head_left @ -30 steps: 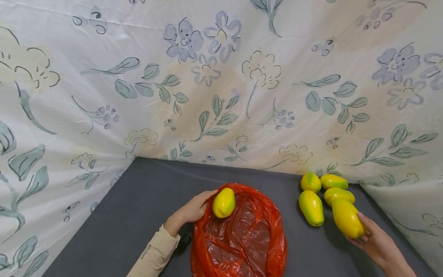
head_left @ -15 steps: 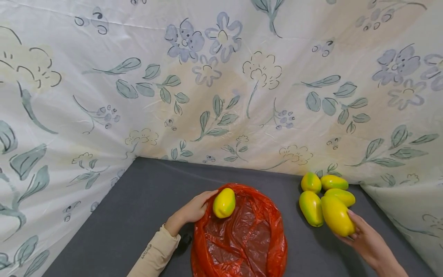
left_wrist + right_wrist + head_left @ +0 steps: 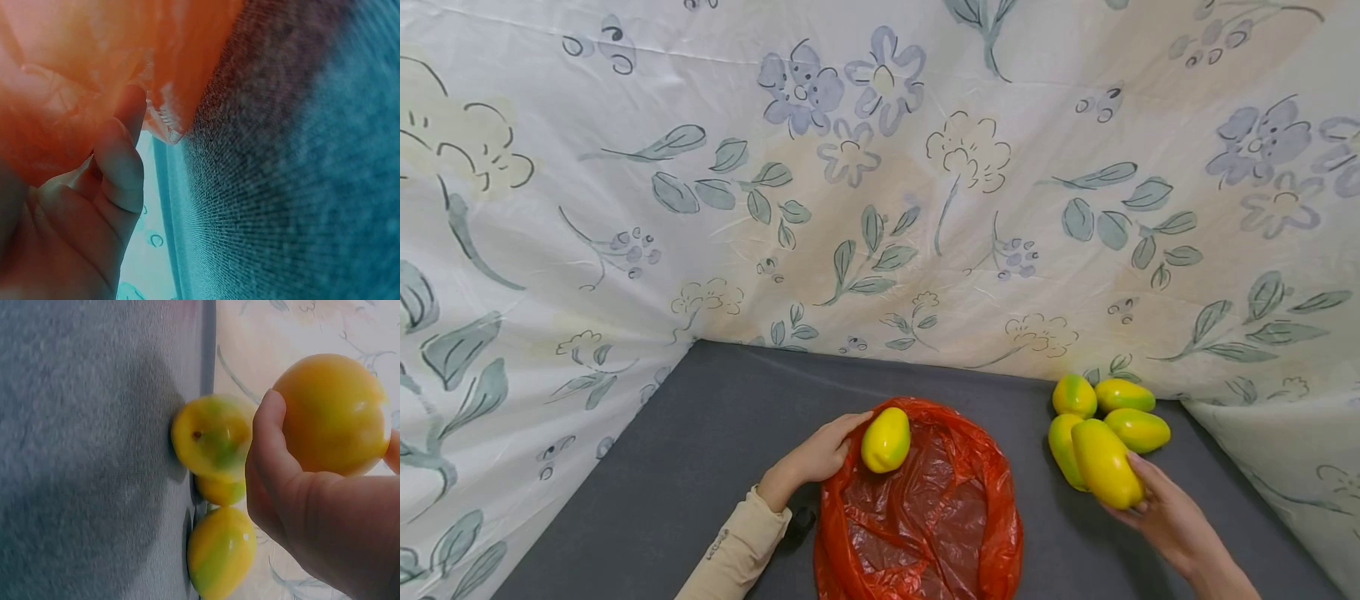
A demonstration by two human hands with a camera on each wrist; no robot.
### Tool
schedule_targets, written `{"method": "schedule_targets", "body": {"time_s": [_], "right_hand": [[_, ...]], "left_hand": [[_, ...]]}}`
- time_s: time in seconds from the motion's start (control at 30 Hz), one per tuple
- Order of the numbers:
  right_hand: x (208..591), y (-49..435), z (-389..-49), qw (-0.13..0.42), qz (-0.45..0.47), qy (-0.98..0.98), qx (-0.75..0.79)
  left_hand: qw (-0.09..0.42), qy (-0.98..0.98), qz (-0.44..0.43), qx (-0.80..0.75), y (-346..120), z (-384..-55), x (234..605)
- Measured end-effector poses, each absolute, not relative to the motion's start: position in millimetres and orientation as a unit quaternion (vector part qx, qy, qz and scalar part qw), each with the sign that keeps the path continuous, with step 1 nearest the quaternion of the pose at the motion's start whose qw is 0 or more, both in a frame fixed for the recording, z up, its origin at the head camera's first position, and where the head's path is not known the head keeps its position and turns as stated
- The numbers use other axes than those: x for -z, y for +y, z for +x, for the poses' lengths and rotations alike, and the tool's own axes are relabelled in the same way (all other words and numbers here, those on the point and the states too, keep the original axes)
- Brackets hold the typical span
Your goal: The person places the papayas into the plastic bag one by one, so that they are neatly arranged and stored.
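Right fingers [image 3: 269, 431] grip a yellow fruit [image 3: 1107, 463], left fingers [image 3: 120, 165] pinch the red bag [image 3: 1002, 508]; sleeve lettering [image 3: 717, 544] is illegible.

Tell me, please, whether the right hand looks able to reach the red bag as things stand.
Probably yes: the right hand, holding a yellow fruit, seems to have only dark surface between it and the open red bag.

Up top, the head camera is looking forward and down across the dark grey cloth surface [image 3: 715, 433] at the white floral fabric backdrop [image 3: 850, 242]. Turned sideways and much nearer, the left-wrist camera is sharing the red plastic bag [image 3: 1002, 508] with it; the right-wrist one, the oval yellow-green fruits [image 3: 1138, 429].
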State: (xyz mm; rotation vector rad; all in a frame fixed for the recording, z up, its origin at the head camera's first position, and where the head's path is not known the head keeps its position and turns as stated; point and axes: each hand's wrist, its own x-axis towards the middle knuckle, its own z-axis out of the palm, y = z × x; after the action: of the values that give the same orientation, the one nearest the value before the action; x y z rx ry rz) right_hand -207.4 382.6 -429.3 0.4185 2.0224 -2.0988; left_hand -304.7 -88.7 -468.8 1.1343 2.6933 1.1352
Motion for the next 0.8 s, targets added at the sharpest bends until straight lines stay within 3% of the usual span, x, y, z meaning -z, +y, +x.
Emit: {"method": "schedule_targets", "body": {"time_s": [0.8], "right_hand": [[423.7,336.0,-211.7,0.110,0.126,0.689,0.705]], "left_hand": [[0.005,0.855,0.365,-0.369,-89.0,-305.5,468.8]]}}
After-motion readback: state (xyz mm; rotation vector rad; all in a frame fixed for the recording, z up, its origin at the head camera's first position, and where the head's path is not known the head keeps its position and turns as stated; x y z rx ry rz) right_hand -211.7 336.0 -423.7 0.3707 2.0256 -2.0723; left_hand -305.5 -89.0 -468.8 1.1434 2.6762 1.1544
